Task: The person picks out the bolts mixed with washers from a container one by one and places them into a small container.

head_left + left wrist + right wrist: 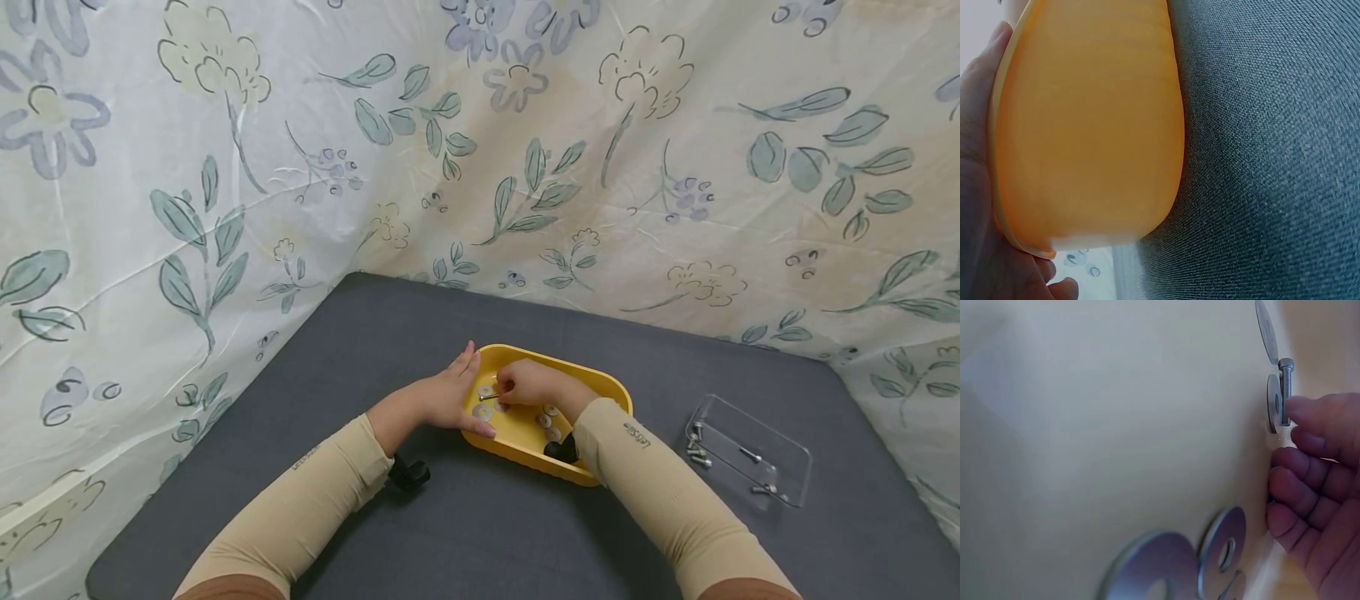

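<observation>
Near the middle of the table stands a yellow tray (525,427) with rounded ends. My left hand (447,398) holds its left end, thumb along the near rim and fingers reaching round the far side; the left wrist view shows the tray's outer wall (1091,125) beside that hand. Inside the tray, my right hand (528,383) pinches a socket-head bolt (1285,378) between thumb and finger, its head sticking out. Right behind the bolt is a flat washer (1272,403). More washers lie on the tray floor, such as a large washer (1154,565) in the right wrist view.
To the right lies a clear plastic box (783,442) with several bolts (699,457) in it. The table (465,533) is dark grey, with a flower-print curtain (480,167) along its back and sides. A black device (408,475) sits at the left wrist.
</observation>
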A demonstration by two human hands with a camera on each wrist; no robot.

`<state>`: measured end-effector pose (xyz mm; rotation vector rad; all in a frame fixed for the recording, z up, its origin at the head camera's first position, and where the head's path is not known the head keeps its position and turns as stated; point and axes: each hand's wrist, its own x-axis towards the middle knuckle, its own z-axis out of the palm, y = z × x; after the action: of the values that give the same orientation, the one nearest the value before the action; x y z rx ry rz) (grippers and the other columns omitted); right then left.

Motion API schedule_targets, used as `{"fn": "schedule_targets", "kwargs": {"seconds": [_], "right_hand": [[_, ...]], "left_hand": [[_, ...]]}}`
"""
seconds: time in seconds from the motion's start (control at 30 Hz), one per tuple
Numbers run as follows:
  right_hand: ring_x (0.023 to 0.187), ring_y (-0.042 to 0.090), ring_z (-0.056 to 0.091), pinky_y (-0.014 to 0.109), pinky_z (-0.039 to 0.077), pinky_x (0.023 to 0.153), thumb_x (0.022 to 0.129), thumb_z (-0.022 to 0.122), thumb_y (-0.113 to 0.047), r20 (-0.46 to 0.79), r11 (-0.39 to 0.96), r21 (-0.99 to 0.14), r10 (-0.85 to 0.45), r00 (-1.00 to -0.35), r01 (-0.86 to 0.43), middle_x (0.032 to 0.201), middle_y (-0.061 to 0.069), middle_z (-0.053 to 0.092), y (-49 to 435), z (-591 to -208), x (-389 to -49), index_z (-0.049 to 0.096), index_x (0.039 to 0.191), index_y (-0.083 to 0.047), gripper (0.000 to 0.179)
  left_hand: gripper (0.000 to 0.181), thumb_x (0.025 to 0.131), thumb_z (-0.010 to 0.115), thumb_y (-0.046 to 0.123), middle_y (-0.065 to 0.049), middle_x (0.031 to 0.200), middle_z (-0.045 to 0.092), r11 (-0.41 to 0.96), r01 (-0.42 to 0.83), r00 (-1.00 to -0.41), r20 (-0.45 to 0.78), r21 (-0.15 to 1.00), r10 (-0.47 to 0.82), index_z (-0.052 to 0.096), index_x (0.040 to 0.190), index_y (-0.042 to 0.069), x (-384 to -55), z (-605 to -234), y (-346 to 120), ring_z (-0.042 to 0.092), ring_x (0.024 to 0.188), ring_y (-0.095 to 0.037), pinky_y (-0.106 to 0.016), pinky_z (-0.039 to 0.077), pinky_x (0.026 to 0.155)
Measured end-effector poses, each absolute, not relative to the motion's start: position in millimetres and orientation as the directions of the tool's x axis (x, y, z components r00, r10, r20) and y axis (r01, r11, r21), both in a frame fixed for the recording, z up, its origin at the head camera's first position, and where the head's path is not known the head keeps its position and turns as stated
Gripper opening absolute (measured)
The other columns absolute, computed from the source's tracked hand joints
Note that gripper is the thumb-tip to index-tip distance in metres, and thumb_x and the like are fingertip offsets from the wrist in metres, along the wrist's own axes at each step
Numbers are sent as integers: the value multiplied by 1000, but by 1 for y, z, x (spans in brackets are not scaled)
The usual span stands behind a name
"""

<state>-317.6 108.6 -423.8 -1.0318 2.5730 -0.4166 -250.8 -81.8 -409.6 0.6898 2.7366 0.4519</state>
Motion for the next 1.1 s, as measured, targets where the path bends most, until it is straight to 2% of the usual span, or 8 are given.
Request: {"fn": "schedule_targets", "kwargs": {"seconds": [0.23, 0.57, 1.1], "right_hand": [[64, 10, 49, 23, 41, 60, 86, 65, -21, -167, 675, -430, -712, -682, -600, 74, -3, 53, 109, -425, -316, 57, 88, -12, 13], [60, 9, 45, 22, 37, 58, 88, 62, -16, -157, 656, -405, -736, -658, -636, 67, -4, 49, 106, -425, -315, 56, 76, -13, 13], [51, 12, 39, 23, 32, 49, 84, 60, -11, -265, 789, -413, -582, -769, -455, 57, -1, 40, 111, -418, -310, 52, 65, -11, 20]], "left_hand": [[126, 65, 61, 73, -7, 149, -25, 844, 398, -850, -202, 360, 487, -13, 145, 9, -250, -409, -82, -6, 139, -21, -38, 16, 110], [126, 65, 60, 73, -7, 149, -24, 840, 402, -849, -196, 364, 491, -12, 145, 8, -250, -410, -83, -7, 139, -21, -38, 15, 110], [127, 64, 62, 72, -7, 149, -24, 843, 392, -850, -205, 367, 485, -11, 145, 7, -248, -406, -82, -6, 139, -22, -38, 16, 110]]}}
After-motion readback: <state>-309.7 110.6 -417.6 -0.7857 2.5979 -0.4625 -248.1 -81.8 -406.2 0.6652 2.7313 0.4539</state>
